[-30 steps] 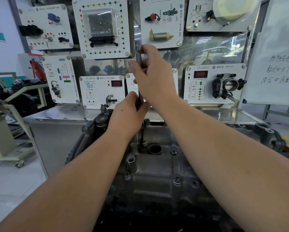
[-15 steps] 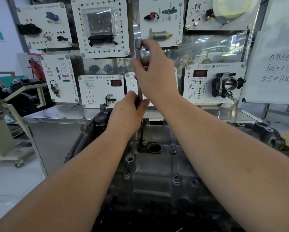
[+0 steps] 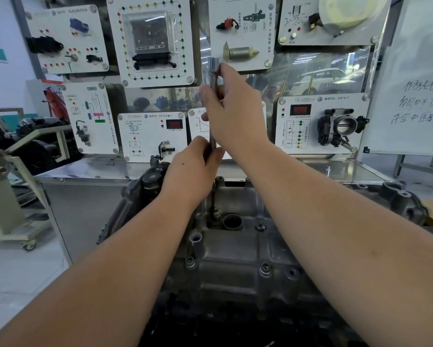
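Panels [image 3: 157,71] of white board, each carrying a car part and a small wiring sketch, cover the rack at the back. A whiteboard [image 3: 416,83] with handwriting stands at the right edge. Under the panels runs a steel bench [image 3: 85,171], and in front of it, nearest the camera, sits a dark grey engine casting [image 3: 235,259] studded with bolts.

Both forearms reach over the casting to its far end. The right hand [image 3: 233,113] is the higher one, level with the lower row of panels. Its fingers are curled together round the upper part of a long metal rod [image 3: 213,71], just under the rod's thicker top end, with the thumb pressed on the left side. The left hand [image 3: 192,169] sits below it, just above the casting's far edge, fingers wrapped tight round the same rod and thumb lying against its right side.

The rod stands upright between the two hands. Its lower end drops to the casting just left of a round open bore [image 3: 232,221]; what it seats in there is too dark to tell.
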A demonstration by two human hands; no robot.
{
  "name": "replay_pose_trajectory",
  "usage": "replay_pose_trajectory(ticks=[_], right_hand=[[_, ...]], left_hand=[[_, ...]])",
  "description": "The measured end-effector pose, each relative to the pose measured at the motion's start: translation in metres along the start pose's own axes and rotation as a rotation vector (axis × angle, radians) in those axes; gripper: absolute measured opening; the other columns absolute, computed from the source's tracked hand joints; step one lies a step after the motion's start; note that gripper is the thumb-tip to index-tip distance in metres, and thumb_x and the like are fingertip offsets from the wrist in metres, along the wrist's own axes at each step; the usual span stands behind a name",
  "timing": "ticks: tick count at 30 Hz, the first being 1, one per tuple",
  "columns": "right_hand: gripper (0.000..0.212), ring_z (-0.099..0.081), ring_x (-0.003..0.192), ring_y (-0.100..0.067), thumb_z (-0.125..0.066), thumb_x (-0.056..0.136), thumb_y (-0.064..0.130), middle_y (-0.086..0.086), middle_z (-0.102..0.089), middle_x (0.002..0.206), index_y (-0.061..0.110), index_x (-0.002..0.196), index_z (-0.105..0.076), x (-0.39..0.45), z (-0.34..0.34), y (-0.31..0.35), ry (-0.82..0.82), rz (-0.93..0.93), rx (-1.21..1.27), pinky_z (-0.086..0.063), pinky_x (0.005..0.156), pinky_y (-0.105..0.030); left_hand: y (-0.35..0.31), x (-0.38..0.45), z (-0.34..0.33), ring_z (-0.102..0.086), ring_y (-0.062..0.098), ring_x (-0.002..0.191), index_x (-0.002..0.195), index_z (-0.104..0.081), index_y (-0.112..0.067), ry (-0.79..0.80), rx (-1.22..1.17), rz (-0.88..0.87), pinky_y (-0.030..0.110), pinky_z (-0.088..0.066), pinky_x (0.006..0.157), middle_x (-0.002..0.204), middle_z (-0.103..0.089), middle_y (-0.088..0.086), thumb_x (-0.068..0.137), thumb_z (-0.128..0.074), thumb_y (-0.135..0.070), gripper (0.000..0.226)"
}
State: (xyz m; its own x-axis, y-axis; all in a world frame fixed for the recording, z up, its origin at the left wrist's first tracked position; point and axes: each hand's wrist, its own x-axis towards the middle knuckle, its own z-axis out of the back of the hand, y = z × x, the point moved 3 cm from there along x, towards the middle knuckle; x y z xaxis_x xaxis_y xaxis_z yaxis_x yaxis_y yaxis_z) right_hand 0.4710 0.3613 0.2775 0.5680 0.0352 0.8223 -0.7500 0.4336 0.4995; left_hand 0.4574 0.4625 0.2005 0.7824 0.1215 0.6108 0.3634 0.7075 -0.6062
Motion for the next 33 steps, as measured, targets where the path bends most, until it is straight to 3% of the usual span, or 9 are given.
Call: replay_pose_trajectory(ticks=[7, 11, 14, 16, 18, 20, 25, 30, 33], right_hand=[[0.026, -0.072, 0.078, -0.024, -0.045, 0.106, 0.02, -0.006, -0.071, 0.094, 0.012, 0.13, -0.051, 0.0005, -0.0018, 0.0003, 0.058, -0.017, 0.065, -0.06, 0.074, -0.048], [0.04, -0.074, 0.078, -0.02, -0.043, 0.107, 0.019, -0.005, -0.072, 0.094, 0.014, 0.146, -0.041, -0.0002, -0.0034, -0.0006, 0.079, -0.02, 0.108, -0.061, 0.074, -0.047], [0.044, -0.073, 0.078, -0.02, -0.046, 0.106, 0.02, -0.004, -0.074, 0.095, 0.014, 0.15, -0.039, -0.0022, -0.0033, -0.0013, 0.074, 0.012, 0.11, -0.06, 0.075, -0.045], [0.046, -0.073, 0.078, -0.016, -0.056, 0.103, 0.024, 0.0, -0.075, 0.096, 0.016, 0.147, -0.044, -0.0035, -0.0023, -0.0004, 0.056, 0.05, 0.073, -0.06, 0.078, -0.04], [0.044, -0.072, 0.078, -0.015, -0.062, 0.1, 0.027, 0.003, -0.074, 0.093, 0.016, 0.14, -0.049, -0.0043, -0.0026, 0.0007, 0.045, 0.073, 0.034, -0.059, 0.078, -0.037], [0.034, -0.072, 0.075, -0.018, -0.06, 0.101, 0.027, 0.0, -0.073, 0.088, 0.014, 0.131, -0.053, -0.0042, -0.0035, 0.0012, 0.044, 0.073, 0.003, -0.059, 0.074, -0.038], [0.017, -0.071, 0.063, -0.008, -0.048, 0.106, 0.022, -0.002, -0.072, 0.088, 0.007, 0.111, -0.055, -0.0043, -0.004, -0.0009, 0.088, 0.029, 0.068, -0.06, 0.071, -0.046], [0.014, -0.071, 0.063, -0.004, -0.042, 0.108, 0.022, 0.009, -0.07, 0.09, 0.016, 0.118, -0.051, -0.0057, -0.0074, -0.0007, 0.137, 0.019, 0.134, -0.062, 0.07, -0.038], [0.024, -0.071, 0.067, -0.007, -0.048, 0.106, 0.028, 0.005, -0.072, 0.09, 0.016, 0.127, -0.051, -0.005, -0.0063, -0.0016, 0.112, 0.029, 0.078, -0.06, 0.069, -0.036]], left_hand=[[-0.0021, 0.0001, -0.0015, -0.064, 0.016, 0.086, 0.101, -0.061, -0.011, 0.061, -0.04, -0.005, 0.034, -0.048, 0.076, 0.089, -0.068, -0.008, 0.109, -0.039, -0.033, 0.032], [0.0013, 0.0031, 0.0005, -0.059, -0.002, 0.069, 0.084, -0.055, -0.02, 0.033, 0.008, -0.031, 0.013, -0.037, 0.056, 0.079, -0.065, -0.009, 0.107, -0.045, -0.035, 0.03], [0.0022, 0.0035, 0.0009, -0.054, -0.008, 0.061, 0.082, -0.053, -0.017, 0.015, 0.009, -0.026, 0.011, -0.035, 0.052, 0.071, -0.059, -0.008, 0.105, -0.049, -0.039, 0.031], [0.0019, 0.0033, 0.002, -0.058, -0.002, 0.067, 0.093, -0.057, -0.01, 0.002, 0.008, -0.017, 0.014, -0.039, 0.056, 0.077, -0.062, -0.002, 0.103, -0.052, -0.04, 0.032], [0.001, 0.0024, 0.0026, -0.063, 0.017, 0.082, 0.104, -0.059, -0.006, -0.001, -0.011, -0.017, 0.03, -0.049, 0.074, 0.087, -0.066, 0.006, 0.101, -0.055, -0.039, 0.033], [-0.0016, 0.0004, 0.0028, -0.062, 0.029, 0.087, 0.106, -0.058, -0.006, 0.008, -0.032, -0.018, 0.041, -0.052, 0.08, 0.089, -0.066, 0.009, 0.101, -0.056, -0.038, 0.032], [-0.0053, -0.002, 0.0001, -0.059, 0.027, 0.079, 0.098, -0.057, -0.014, 0.058, -0.019, -0.001, 0.04, -0.046, 0.071, 0.081, -0.062, 0.0, 0.106, -0.042, -0.04, 0.031], [-0.0057, -0.0024, 0.002, -0.06, 0.008, 0.075, 0.095, -0.06, -0.015, 0.049, -0.017, 0.006, 0.028, -0.043, 0.063, 0.079, -0.064, -0.011, 0.108, -0.04, -0.035, 0.03], [-0.005, -0.001, 0.0036, -0.059, 0.021, 0.075, 0.091, -0.056, -0.011, 0.024, -0.001, 0.005, 0.032, -0.043, 0.062, 0.078, -0.064, -0.002, 0.105, -0.045, -0.038, 0.032]])
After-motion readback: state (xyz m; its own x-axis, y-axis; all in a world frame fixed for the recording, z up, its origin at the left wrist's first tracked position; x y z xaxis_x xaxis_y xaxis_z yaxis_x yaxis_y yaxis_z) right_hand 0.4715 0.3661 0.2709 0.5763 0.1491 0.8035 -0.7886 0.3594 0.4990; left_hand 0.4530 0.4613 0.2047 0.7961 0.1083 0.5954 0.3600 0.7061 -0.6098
